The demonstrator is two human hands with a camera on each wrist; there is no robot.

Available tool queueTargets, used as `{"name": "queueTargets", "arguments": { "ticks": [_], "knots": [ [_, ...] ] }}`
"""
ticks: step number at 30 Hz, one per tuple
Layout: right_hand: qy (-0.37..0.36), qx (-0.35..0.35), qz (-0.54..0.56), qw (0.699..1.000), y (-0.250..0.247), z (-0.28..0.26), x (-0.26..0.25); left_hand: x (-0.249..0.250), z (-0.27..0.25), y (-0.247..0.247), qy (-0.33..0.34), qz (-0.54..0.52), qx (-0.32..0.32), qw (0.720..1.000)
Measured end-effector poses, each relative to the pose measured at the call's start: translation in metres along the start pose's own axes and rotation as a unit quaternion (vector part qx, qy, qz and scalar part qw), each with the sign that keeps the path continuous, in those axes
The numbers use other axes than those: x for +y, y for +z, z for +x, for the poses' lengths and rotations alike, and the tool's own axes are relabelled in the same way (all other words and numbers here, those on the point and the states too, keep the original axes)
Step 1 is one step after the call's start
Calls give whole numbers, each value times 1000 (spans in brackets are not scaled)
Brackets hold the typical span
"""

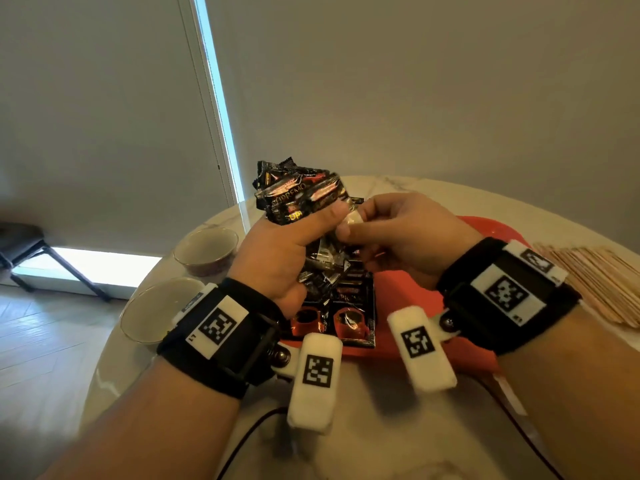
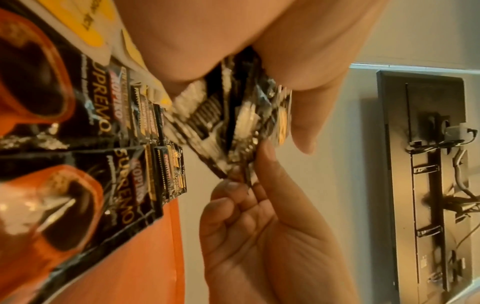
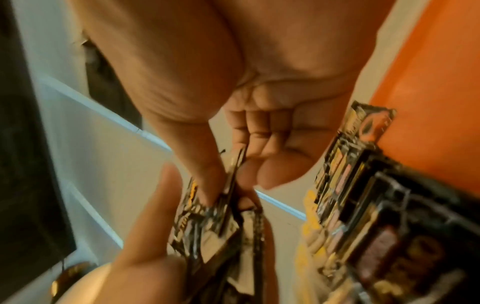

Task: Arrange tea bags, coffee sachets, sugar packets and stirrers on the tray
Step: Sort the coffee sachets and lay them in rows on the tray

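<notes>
My left hand point(image 1: 277, 251) grips a bunch of black coffee sachets point(image 1: 298, 192) upright above the orange tray point(image 1: 408, 299). The right hand point(image 1: 391, 230) pinches the edge of one sachet from that bunch between thumb and fingers. In the left wrist view the bunch point(image 2: 233, 123) sits under my palm, and the right hand's fingertips point(image 2: 233, 185) nip its lower corner. The right wrist view shows the pinched sachet point(image 3: 233, 185) edge-on. More black sachets point(image 1: 339, 313) lie in rows on the tray's left part. Wooden stirrers point(image 1: 595, 282) are piled right of the tray.
Two glass bowls point(image 1: 207, 251) point(image 1: 156, 310) stand at the round marble table's left edge. Thin cables point(image 1: 249, 434) cross the near table top. A dark chair point(image 1: 20, 247) stands on the floor at left. A monitor's back point(image 2: 426, 174) shows against the wall.
</notes>
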State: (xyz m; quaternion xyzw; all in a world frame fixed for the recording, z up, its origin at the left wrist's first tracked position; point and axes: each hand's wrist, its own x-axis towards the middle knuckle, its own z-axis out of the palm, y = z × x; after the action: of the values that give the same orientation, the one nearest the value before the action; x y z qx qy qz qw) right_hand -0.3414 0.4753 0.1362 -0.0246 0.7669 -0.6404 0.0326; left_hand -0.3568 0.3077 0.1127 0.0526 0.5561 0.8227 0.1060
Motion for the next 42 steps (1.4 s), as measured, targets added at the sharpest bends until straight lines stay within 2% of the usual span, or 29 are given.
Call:
{"name": "queueTargets", "arguments": {
  "ticks": [4,7,10,13,15,18,21,25,29,35,40,42],
  "knots": [
    [-12,30,109,993,-5,4,-1,5,2,-4,-72,-51,-8,996],
    [-57,78,125,987,-8,5,-6,5,5,-6,-65,-32,33,997],
    [-121,93,26,988,-9,5,-7,2,3,-2,-17,-4,77,997],
    [-138,38,-143,979,2,0,-5,-1,-2,4,2,9,68,998],
    [-123,-13,-162,979,9,-2,-4,-2,-3,4,6,10,73,997],
    [-109,-40,-96,989,9,-3,-7,0,-2,1,-20,-33,69,997],
    [-87,-16,-25,996,8,-2,-9,4,-3,1,-28,-77,31,996],
    [-92,38,-16,995,11,1,-7,1,-3,1,13,-35,-18,999],
    [-69,95,10,993,5,7,-4,-1,-2,-1,62,12,-26,998],
    [-64,119,108,985,-3,7,-12,-2,-3,-1,52,31,-27,998],
    [30,100,214,971,-9,8,-13,0,-3,-4,60,32,-59,996],
    [23,91,234,968,-7,6,-15,0,-2,-5,59,21,-55,997]
  ]
}}
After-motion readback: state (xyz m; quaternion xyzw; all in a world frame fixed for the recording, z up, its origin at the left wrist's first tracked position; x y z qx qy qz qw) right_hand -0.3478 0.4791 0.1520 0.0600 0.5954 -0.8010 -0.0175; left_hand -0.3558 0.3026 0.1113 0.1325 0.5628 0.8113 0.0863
